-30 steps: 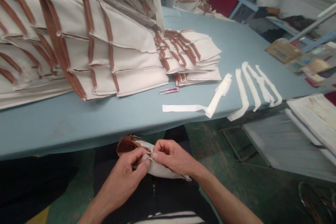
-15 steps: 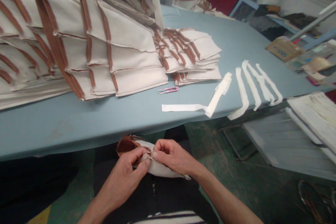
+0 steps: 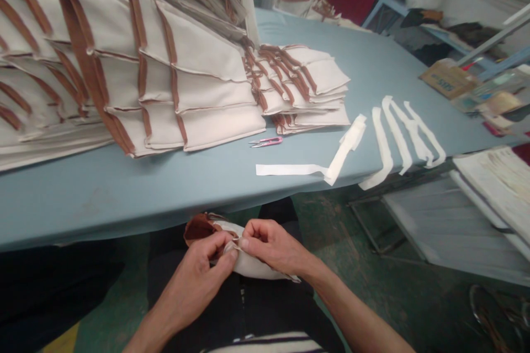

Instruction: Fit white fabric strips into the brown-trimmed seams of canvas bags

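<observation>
In the person's lap, over dark trousers (image 3: 256, 309), the left hand (image 3: 192, 270) and the right hand (image 3: 269, 242) sit close together, both pinching. Thumbs and forefingers grip a fold at the edge of a white fabric piece (image 3: 252, 266), fingertips almost meeting there. The other fingers curl around the fabric. Its brown end (image 3: 199, 230) sticks out past the left hand, and the white part sags toward the right wrist. The piece is held in the lap, below and apart from the table edge. A striped shirt hem (image 3: 265, 343) shows at the bottom of the view.

Just ahead is a long surface (image 3: 103, 204) with a pale blue cover. On it, nearest the hands, lie pink-handled thread snips (image 3: 266, 142) and a flat white fabric strip (image 3: 290, 170), which joins a crumpled strip (image 3: 346, 149). Three more white strips (image 3: 397, 132) lie to the right, near the edge. Behind the snips sits a smaller stack of brown-trimmed cream fabric pieces (image 3: 300, 85), and a much larger fanned pile of the same pieces (image 3: 199, 88) fills the left side.

Past the far right corner are a cardboard box (image 3: 449, 80) and a pale blue metal rack (image 3: 426, 27). Low on the right is a stack of white cloth (image 3: 497, 187) on a grey frame. Green floor (image 3: 364, 220) shows below.
</observation>
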`<action>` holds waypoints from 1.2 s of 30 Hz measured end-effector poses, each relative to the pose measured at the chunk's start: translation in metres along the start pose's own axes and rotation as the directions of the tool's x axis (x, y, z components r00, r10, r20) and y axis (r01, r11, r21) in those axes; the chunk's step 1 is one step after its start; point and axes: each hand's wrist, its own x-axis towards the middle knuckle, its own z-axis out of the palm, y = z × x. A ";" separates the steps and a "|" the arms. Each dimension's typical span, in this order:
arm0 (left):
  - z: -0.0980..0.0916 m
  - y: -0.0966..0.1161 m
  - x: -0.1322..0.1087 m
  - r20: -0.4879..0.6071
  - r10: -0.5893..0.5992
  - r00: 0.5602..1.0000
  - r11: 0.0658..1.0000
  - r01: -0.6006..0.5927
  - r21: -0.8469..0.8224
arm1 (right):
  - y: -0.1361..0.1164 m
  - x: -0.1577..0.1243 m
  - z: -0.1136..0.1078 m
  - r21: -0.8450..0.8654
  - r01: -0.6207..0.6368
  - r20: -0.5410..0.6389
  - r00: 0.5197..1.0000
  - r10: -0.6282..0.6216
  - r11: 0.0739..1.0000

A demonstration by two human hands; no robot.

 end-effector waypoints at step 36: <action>0.010 -0.029 0.004 0.003 -0.013 1.000 0.982 0.013 -0.188 | 0.026 0.013 0.002 -0.035 -0.074 -0.052 0.996 0.072 0.997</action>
